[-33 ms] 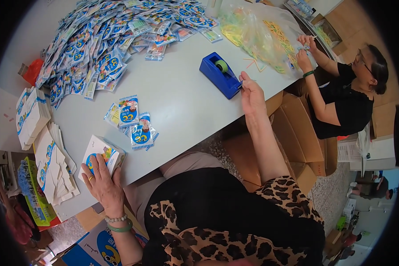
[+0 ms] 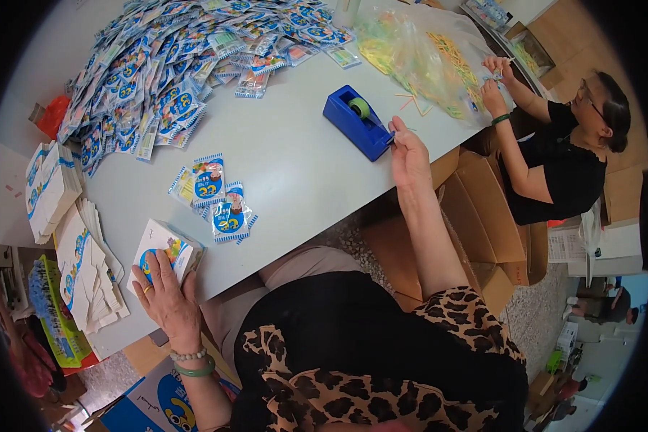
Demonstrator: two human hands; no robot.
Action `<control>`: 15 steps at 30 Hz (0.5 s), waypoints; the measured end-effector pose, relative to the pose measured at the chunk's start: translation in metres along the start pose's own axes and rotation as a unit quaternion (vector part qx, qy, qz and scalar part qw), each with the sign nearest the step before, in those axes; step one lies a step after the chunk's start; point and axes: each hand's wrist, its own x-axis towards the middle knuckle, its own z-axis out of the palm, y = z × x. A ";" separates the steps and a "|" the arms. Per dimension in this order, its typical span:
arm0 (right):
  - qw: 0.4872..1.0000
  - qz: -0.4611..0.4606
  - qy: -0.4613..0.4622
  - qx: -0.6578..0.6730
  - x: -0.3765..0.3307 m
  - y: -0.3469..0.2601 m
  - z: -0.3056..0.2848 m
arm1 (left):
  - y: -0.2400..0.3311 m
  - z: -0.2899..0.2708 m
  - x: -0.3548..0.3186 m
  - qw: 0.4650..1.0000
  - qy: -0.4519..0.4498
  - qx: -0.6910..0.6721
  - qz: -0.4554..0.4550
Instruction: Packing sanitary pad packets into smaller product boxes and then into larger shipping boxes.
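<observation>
A small white printed carton (image 2: 171,248) stands near the table's front left edge. My left hand (image 2: 167,295) grips it, fingers laid over its face and thumb along its side. To the right sits a blue tape dispenser (image 2: 358,124) with a greenish tape roll (image 2: 359,108) in it. At its cutting end, my right hand (image 2: 410,155) pinches the tape end between thumb and forefinger, though the strip itself barely shows. A few small printed sachets (image 2: 209,180) lie just beyond the carton, partly overlapping.
A large heap of sachets (image 2: 158,79) covers the far left. Flat white cartons (image 2: 86,259) are stacked at the left edge. A clear bag of coloured sticks (image 2: 417,65) lies far right, near a co-worker (image 2: 561,151). Open cardboard boxes (image 2: 482,209) stand below the table's right edge.
</observation>
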 end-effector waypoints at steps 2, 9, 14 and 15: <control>0.996 0.002 -0.016 0.089 0.003 0.007 -0.012 | 0.001 -0.001 0.001 1.000 -0.001 0.000 0.002; 0.989 -0.004 -0.052 0.137 -0.007 0.013 -0.014 | 0.002 -0.001 0.000 1.000 0.004 0.011 0.003; 0.998 0.043 -0.019 -0.044 -0.016 -0.010 -0.012 | 0.000 0.002 -0.002 1.000 0.004 0.011 -0.001; 0.998 0.044 -0.017 -0.044 -0.014 -0.015 -0.016 | 0.000 0.002 -0.001 1.000 0.003 0.011 0.000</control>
